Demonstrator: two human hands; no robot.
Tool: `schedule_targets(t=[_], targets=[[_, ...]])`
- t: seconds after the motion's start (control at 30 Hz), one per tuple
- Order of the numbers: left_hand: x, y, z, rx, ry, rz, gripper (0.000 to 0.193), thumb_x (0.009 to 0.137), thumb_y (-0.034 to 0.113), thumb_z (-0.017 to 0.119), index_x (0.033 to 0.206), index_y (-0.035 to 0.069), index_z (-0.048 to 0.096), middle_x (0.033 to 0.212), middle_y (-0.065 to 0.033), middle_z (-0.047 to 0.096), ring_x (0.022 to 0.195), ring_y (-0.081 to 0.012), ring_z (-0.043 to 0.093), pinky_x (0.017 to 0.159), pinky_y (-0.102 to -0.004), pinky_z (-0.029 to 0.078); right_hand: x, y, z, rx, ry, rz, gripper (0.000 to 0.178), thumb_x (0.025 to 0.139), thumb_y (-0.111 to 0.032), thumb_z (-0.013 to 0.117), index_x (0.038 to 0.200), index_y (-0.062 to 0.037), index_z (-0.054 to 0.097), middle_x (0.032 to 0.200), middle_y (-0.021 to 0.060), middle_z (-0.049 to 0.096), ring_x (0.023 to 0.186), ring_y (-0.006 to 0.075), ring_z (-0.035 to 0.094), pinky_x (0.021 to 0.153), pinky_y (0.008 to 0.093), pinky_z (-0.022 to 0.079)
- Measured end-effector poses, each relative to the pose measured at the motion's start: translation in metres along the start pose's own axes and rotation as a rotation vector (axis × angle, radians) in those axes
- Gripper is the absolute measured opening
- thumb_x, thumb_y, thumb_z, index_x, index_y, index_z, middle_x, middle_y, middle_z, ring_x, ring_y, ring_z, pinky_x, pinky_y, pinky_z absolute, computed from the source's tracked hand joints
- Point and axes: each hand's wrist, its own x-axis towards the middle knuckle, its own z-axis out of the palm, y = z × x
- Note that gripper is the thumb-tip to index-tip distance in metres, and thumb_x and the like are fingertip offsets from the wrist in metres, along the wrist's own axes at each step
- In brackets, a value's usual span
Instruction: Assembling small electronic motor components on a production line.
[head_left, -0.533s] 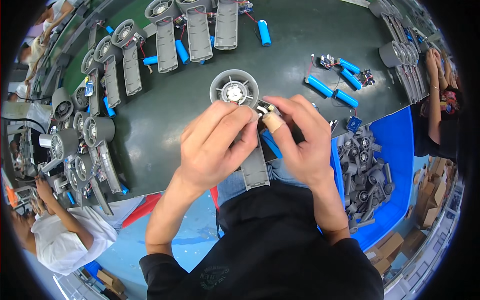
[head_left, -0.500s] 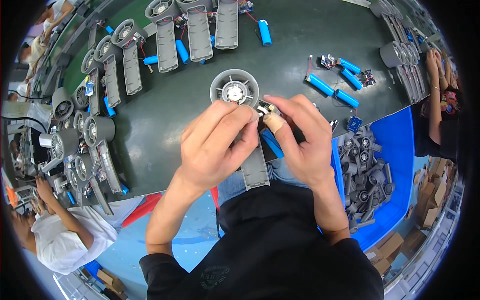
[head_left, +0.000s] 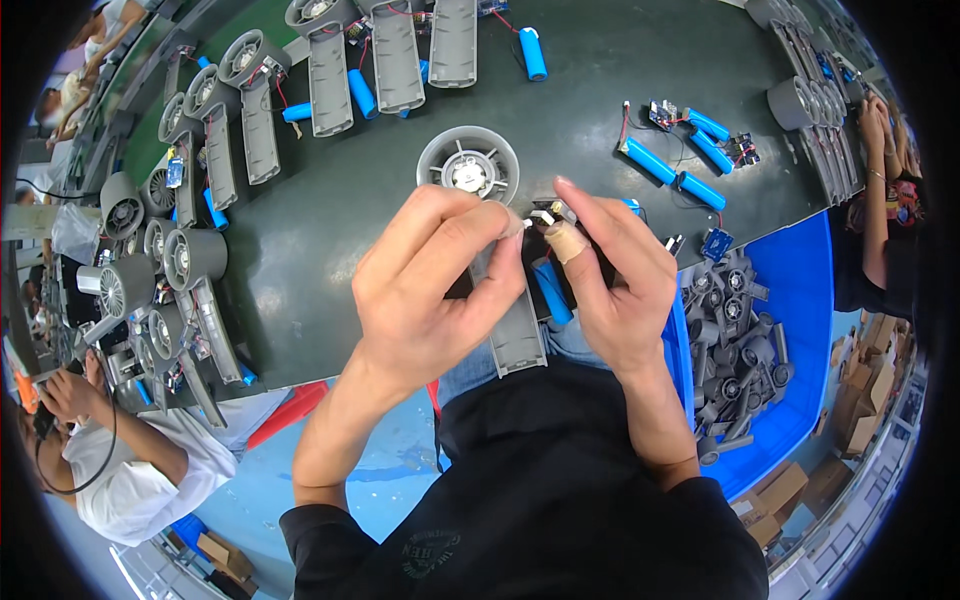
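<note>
The fan housing (head_left: 468, 172) looks matt grey plastic, the blue cell (head_left: 552, 291) smooth and glossy, the bench (head_left: 300, 270) smooth with a sheen, the shirt (head_left: 560, 490) matt cloth.

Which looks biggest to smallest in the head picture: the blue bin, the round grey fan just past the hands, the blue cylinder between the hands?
1. Blue bin
2. Round grey fan
3. Blue cylinder

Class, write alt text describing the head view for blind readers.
A person's left hand pinches a white piece beside a circuit board in the right hand, over the open handle of a gray fan housing. Blue batteries and similar housings lie on the dark table; a blue bin holds gray parts.
</note>
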Motion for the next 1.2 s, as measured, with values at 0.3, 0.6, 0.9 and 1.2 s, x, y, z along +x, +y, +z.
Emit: schedule_targets(t=[0.3,0.6,0.9,1.2], targets=[[-0.003,0.005,0.005,0.011,0.047,-0.040,0.021,0.072,-0.011,0.074,0.090,-0.003,0.067,0.085,-0.0072,0.065,0.060,-0.0070,0.052,0.049,-0.0209,0.040,-0.004,0.001,0.013,-0.088,0.053,-0.144,0.034,0.082,0.006,0.073,0.115,0.0036,0.070,0.098,0.0164,0.073,0.081,0.0222,0.070,0.071,0.0284,0.055],[-0.006,0.008,0.011,-0.045,0.149,-0.100,0.019,0.069,-0.009,0.075,0.085,-0.002,0.069,0.079,-0.0073,0.064,0.057,-0.0118,0.055,0.047,-0.0240,0.043,-0.005,0.004,0.019,-0.134,0.086,-0.215,0.032,0.083,0.005,0.074,0.114,0.0058,0.069,0.103,0.0186,0.074,0.087,0.0263,0.074,0.075,0.0296,0.058],[-0.003,0.009,0.010,-0.074,0.090,-0.128,0.018,0.070,-0.009,0.075,0.085,-0.001,0.069,0.081,-0.0086,0.065,0.060,-0.0145,0.059,0.051,-0.0257,0.048,-0.006,0.009,0.021,-0.134,0.122,-0.256,0.031,0.081,0.007,0.073,0.111,0.0079,0.070,0.098,0.0206,0.074,0.082,0.0271,0.075,0.073,0.0310,0.059],[-0.005,0.001,0.005,-0.013,0.009,0.014,0.025,0.070,-0.012,0.071,0.093,-0.004,0.070,0.084,-0.0105,0.068,0.068,-0.0158,0.062,0.058,-0.0256,0.050,-0.002,0.016,0.021,-0.140,0.170,-0.358,0.037,0.074,0.004,0.078,0.109,0.0079,0.070,0.093,0.0175,0.074,0.075,0.0258,0.074,0.063,0.0315,0.058]])
